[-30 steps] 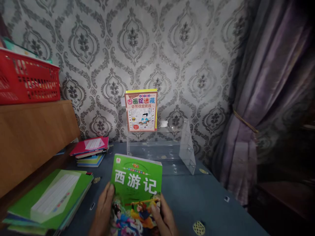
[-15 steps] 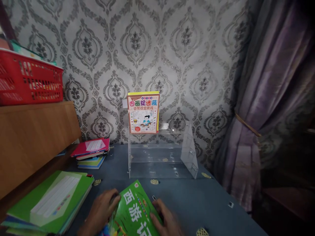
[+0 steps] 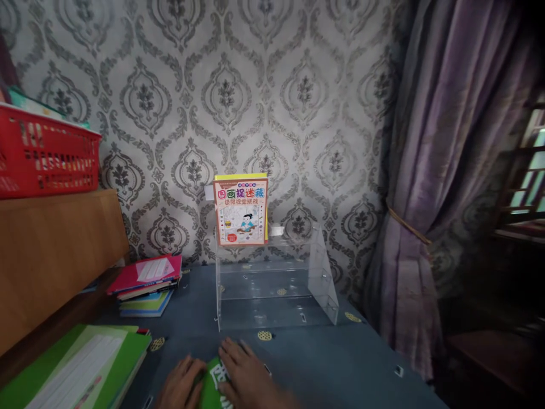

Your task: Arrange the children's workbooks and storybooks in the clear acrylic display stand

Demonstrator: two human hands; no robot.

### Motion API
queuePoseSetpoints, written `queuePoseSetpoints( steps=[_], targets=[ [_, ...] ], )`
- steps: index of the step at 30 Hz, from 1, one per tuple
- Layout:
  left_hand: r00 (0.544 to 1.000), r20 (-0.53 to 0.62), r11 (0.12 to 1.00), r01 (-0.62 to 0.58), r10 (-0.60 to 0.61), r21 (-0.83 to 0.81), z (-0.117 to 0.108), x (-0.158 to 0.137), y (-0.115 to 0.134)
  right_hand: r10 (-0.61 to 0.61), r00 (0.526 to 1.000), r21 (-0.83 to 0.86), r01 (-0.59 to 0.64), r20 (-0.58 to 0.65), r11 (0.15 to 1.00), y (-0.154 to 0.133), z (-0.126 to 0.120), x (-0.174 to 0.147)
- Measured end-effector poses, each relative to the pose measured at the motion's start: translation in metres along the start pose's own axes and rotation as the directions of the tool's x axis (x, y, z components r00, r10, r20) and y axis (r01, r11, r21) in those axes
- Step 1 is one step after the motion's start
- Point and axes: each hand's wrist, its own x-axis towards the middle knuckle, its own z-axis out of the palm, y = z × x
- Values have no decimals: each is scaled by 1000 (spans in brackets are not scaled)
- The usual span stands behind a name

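At the bottom of the view a green book with white characters on its cover is mostly hidden by my hands and the frame's lower edge. My left hand is closed along its left edge, fingers bent. Across the cover's upper right part lies my right hand, its fingers stretched out and resting on the book. Beyond them stands a clear acrylic tiered rack. On its top tier, at the left, a picture-puzzle book leans upright, with a yellow-edged book behind it.
To my left lies a stack of green books; farther back is a smaller pile under a pink-red book. A red basket sits on a wooden shelf unit. A purple curtain hangs beyond the table's right edge.
My right hand has moved from the green book's right edge up and left onto its cover. Less of the book shows. The view has tilted up and shifted slightly right.
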Motion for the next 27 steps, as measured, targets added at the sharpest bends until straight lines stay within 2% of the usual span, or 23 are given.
queuePoseSetpoints(
  steps=[2,4,6,8,10,11,13,14,16,17,21,27],
  targets=[
    [999,-41,999,21,-23,-41,-17,14,17,66,998,-32,-67,-21,997,3,-29,2],
    [991,-129,997,19,-29,-76,-46,40,46,97,993,-38,-100,-65,994,7,-74,6],
    [984,-174,994,-51,33,-99,-85,77,82,134,985,-56,-141,-113,988,12,-133,17],
    [973,-209,988,-123,100,-96,-128,122,119,99,977,-82,-116,-187,990,14,-199,35],
    [968,-212,982,-157,133,-102,-168,168,150,103,943,2,-108,-317,994,15,-263,60],
    [970,-205,983,-152,129,-101,-184,189,162,144,915,70,-127,-377,989,15,-290,73],
    [973,-212,992,-110,96,-58,-207,226,179,236,862,179,-172,-449,969,14,-331,99],
    [975,-215,997,-69,61,-30,-213,241,186,267,838,213,-186,-476,959,13,-344,110],
    [976,-218,1000,-14,9,-21,-217,261,195,316,811,215,-239,-492,947,13,-357,130],
    [977,-212,1000,-1,-5,-28,-216,268,199,327,813,200,-261,-482,944,13,-357,138],
    [984,-177,998,-32,22,-55,-201,283,210,292,858,199,-226,-422,953,17,-343,159],
    [986,-142,992,-95,83,-78,-185,298,214,299,855,287,-187,-424,939,32,-328,172]
  ],
)
